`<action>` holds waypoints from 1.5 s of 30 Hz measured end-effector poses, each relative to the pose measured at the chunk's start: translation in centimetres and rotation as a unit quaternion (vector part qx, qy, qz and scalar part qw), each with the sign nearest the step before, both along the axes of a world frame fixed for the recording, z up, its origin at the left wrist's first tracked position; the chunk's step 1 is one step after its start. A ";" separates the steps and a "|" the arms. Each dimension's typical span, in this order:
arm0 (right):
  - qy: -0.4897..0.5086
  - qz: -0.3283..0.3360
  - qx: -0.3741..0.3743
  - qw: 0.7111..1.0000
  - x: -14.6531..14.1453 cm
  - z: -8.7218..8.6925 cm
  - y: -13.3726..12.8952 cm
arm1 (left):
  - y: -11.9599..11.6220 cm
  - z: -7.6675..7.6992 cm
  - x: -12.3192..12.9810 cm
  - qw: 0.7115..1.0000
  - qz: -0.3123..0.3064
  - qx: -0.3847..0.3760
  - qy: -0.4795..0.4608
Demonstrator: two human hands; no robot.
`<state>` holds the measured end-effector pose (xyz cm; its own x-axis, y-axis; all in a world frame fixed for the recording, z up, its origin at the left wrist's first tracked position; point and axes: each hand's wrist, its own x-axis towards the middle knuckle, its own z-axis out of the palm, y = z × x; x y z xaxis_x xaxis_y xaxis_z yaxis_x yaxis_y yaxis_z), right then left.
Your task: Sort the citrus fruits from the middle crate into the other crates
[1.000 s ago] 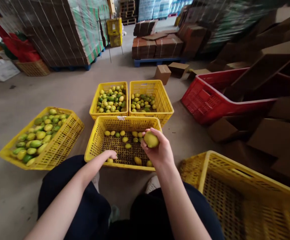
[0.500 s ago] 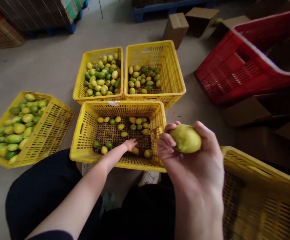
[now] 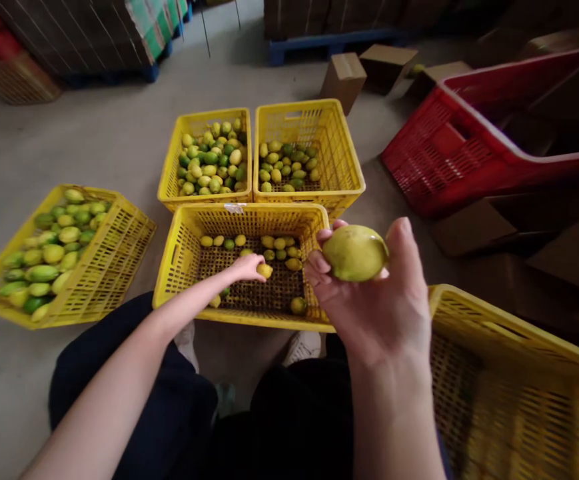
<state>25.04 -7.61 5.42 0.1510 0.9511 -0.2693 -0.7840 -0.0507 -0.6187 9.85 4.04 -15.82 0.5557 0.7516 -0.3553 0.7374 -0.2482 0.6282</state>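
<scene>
My right hand (image 3: 382, 300) is raised close to the camera with its fingers curled round a yellow-green lemon (image 3: 356, 253). Down in the near yellow crate (image 3: 242, 320), my left hand (image 3: 248, 267) grips a smaller yellow lemon (image 3: 265, 271) at its fingertips. Loose lemons lie on the crate's slatted floor: a small group (image 3: 282, 250) at the back right, a short row at the back left, and one lemon (image 3: 298, 305) at the front right. My left forearm hides part of the front left of the crate.
Two yellow crates of green and yellow lemons, one fuller (image 3: 204, 197) and one less full (image 3: 309, 193), stand behind. A tilted lemon crate (image 3: 104, 253) is at left. On the right are a red crate (image 3: 434, 147), cardboard boxes (image 3: 344, 77) and another yellow crate (image 3: 519, 327).
My left hand has closed on a lemon and lifted it, moving back and slightly left. My right hand, still holding its lemon, has shifted a little left and turned it.
</scene>
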 end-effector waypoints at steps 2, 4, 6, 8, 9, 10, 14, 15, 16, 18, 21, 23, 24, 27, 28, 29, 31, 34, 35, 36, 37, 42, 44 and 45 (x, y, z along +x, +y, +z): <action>-0.014 0.024 0.046 0.999 -0.7 0.6 -0.2 | 1.8 4.1 -2.1 0.999 0.003 0.033 -0.020; -0.034 0.054 0.082 0.995 -1.5 0.9 -0.2 | 2.8 9.3 -4.2 0.994 0.023 0.075 -0.073; -0.060 0.079 0.102 0.990 -2.4 0.9 -0.1 | 2.2 14.5 -6.1 0.979 0.044 0.124 -0.158; -0.099 0.091 0.108 0.985 -3.4 0.6 0.2 | 0.3 18.5 -7.7 0.956 0.083 0.142 -0.245; -0.121 0.094 0.108 0.982 -3.8 0.4 0.4 | -0.9 19.7 -8.3 0.943 0.108 0.128 -0.289; -0.143 0.098 0.107 0.979 -4.3 0.1 0.6 | -2.2 20.5 -8.9 0.930 0.129 0.101 -0.330; -0.208 0.131 0.099 0.964 -5.6 -0.8 0.9 | -5.8 20.0 -10.3 0.897 0.174 -0.004 -0.406; -0.220 0.136 0.097 0.961 -5.8 -1.1 0.9 | -6.2 19.6 -10.4 0.894 0.181 -0.023 -0.409; -0.231 0.139 0.095 0.958 -6.1 -1.3 0.9 | -6.4 19.3 -10.5 0.890 0.189 -0.040 -0.413; -0.246 0.141 0.086 0.955 -6.5 -1.6 0.9 | -6.4 18.9 -10.8 0.872 0.215 -0.071 -0.433; -0.256 0.144 0.067 0.953 -7.2 -2.1 1.1 | -6.0 19.2 -11.4 0.826 0.248 -0.143 -0.486; -0.260 0.154 0.060 0.951 -7.6 -2.4 1.4 | -5.8 19.7 -11.9 0.795 0.247 -0.193 -0.520; -0.262 0.159 0.061 0.950 -7.8 -2.5 1.5 | -5.7 20.0 -12.1 0.784 0.242 -0.211 -0.532; -0.251 0.161 0.072 0.952 -8.5 -2.7 2.0 | -5.4 20.3 -12.7 0.773 0.229 -0.229 -0.546; -0.241 0.155 0.076 0.955 -8.7 -2.8 2.2 | -5.3 20.3 -12.7 0.775 0.229 -0.228 -0.543; -0.227 0.147 0.080 0.959 -8.9 -2.8 2.4 | -5.1 20.1 -12.7 0.781 0.229 -0.222 -0.538; -0.196 0.129 0.092 0.968 -9.0 -2.8 2.8 | -4.9 19.5 -12.5 0.802 0.222 -0.200 -0.517; -0.171 0.112 0.105 0.973 -9.1 -2.7 3.3 | -4.7 18.6 -11.9 0.847 0.190 -0.160 -0.469; -0.174 0.107 0.106 0.973 -9.2 -2.6 3.4 | -4.8 18.3 -11.7 0.860 0.180 -0.145 -0.454; -0.183 0.100 0.106 0.972 -9.2 -2.6 3.4 | -4.8 18.1 -11.6 0.872 0.173 -0.124 -0.441; -0.197 0.091 0.107 0.970 -9.2 -2.5 3.5 | -4.9 18.0 -11.4 0.882 0.169 -0.098 -0.430; -0.293 0.035 0.143 0.945 -9.1 -2.6 3.6 | -5.5 18.3 -11.2 0.901 0.137 0.089 -0.401; -0.347 0.017 0.167 0.923 -8.9 -2.6 3.6 | -5.7 18.5 -11.2 0.896 0.131 0.149 -0.397; -0.378 0.009 0.181 0.908 -8.7 -2.6 3.5 | -5.8 18.6 -11.2 0.892 0.131 0.171 -0.397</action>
